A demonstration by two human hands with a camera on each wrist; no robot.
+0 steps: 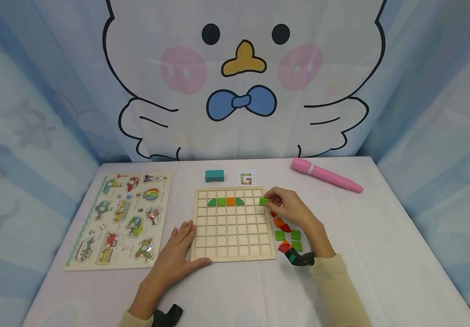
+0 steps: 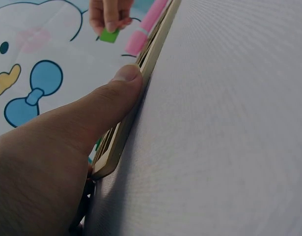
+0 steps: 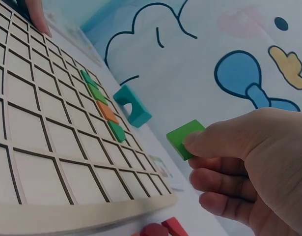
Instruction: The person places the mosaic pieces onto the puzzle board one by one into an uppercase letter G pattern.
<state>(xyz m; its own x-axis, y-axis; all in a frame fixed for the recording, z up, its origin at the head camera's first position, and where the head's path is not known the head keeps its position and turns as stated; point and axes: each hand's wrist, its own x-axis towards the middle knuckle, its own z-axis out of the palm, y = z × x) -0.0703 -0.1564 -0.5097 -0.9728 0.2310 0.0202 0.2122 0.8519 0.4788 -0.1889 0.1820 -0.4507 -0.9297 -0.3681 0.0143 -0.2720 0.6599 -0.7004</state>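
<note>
My right hand [image 1: 287,206] pinches a green square tile [image 3: 182,139] between thumb and fingers, at the top right edge of the wooden grid board [image 1: 243,259]. In the right wrist view the tile is held above the board's surface. One row of the grid holds a dark green rounded piece [image 1: 212,203], a green square [image 1: 221,202], an orange square [image 1: 230,201] and another dark green rounded piece [image 1: 239,202]. My left hand [image 1: 175,254] rests at the board's lower left corner, fingers extended along the left side, thumb [image 2: 114,96] against the front edge.
Loose green tiles [image 1: 296,235], orange and red pieces [image 1: 285,245] lie right of the board. Behind it are a teal block [image 1: 214,175] and a small pattern card [image 1: 247,178]. A picture puzzle board [image 1: 136,265] lies left; a pink pen-shaped object [image 1: 328,175] lies back right.
</note>
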